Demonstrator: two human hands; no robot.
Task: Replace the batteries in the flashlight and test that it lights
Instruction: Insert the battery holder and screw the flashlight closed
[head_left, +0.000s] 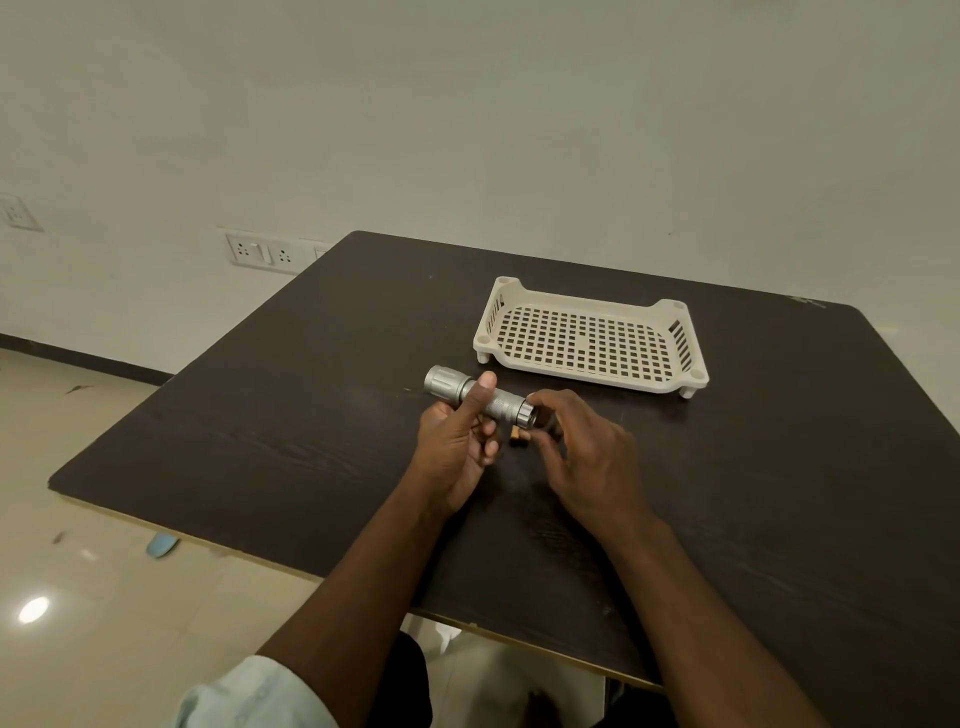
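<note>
A silver metal flashlight (500, 401) is held level above the dark table, its wide head pointing left. My left hand (457, 447) grips its barrel, thumb lying across the top. My right hand (582, 457) has its fingertips at the tail end of the flashlight, on the ridged cap. A small battery (518, 437) with a copper-coloured end lies on the table just below the tail, partly hidden by my right fingers.
A cream perforated plastic tray (592, 332) stands on short legs behind the hands, with nothing in it. The dark wooden table (270, 415) ends at a front edge near my body. Wall sockets (262, 253) sit at the far left.
</note>
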